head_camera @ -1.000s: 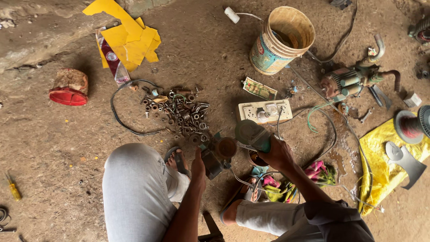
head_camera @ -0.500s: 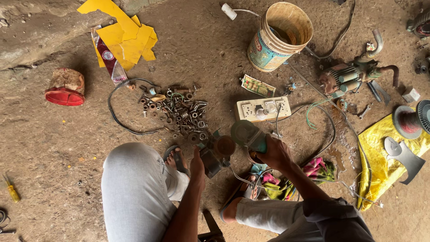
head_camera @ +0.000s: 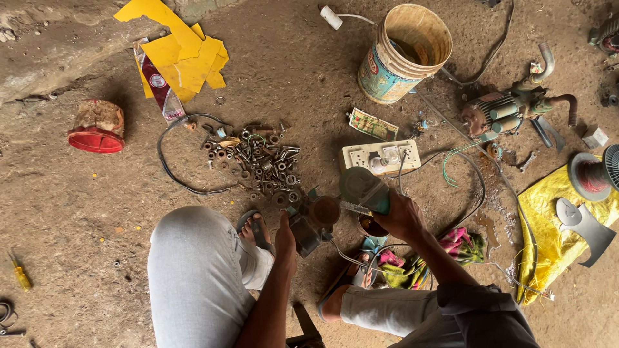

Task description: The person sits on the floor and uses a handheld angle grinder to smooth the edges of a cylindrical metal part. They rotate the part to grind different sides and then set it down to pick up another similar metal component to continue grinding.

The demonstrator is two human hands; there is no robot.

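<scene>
I squat on a dirt floor, knees at the bottom of the view. My right hand (head_camera: pixel 401 216) grips a green angle grinder (head_camera: pixel 362 189) just in front of my feet. My left hand (head_camera: pixel 284 240) presses on a small dark metal part (head_camera: pixel 304 233) on the ground, beside a round rusty piece (head_camera: pixel 324 210) next to the grinder's head. A cable runs from the grinder toward a white socket board (head_camera: pixel 380 156).
A pile of nuts and bolts (head_camera: pixel 258 161) with a black wire loop lies ahead. A worn bucket (head_camera: pixel 403 55), yellow cardboard (head_camera: pixel 184 51), a red lid (head_camera: pixel 95 132), a pump (head_camera: pixel 509 109), a yellow sheet (head_camera: pixel 554 219), coloured rags (head_camera: pixel 400 267) and a yellow screwdriver (head_camera: pixel 20 276) surround me.
The view has shifted slightly; the grinder in my right hand has edged lower and nearer the rusty piece. My left hand stays on the metal part.
</scene>
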